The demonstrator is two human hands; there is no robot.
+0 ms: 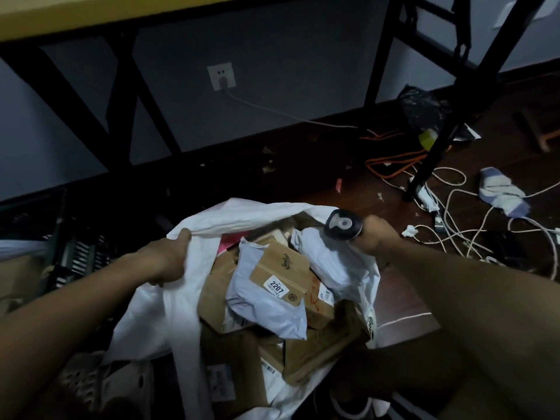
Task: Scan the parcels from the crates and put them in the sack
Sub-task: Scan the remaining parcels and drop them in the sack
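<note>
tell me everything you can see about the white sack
The white sack looks like thin woven plastic, crumpled and slumped on the dark floor. Its mouth is held open: the left hand grips the near-left rim, the right hand the right edge. Inside lie brown cardboard boxes and grey mailer bags; the top box bears a label reading 2207.

Both hands hold open a white sack (pixel 169 313) on a dark floor (pixel 303 177), the left hand (pixel 169 259) gripping its rim, the right hand (pixel 375 237) clutching a black scanner (pixel 342 227). Brown boxes and grey mailers fill it, one box (pixel 280 275) labelled 2207.
</note>
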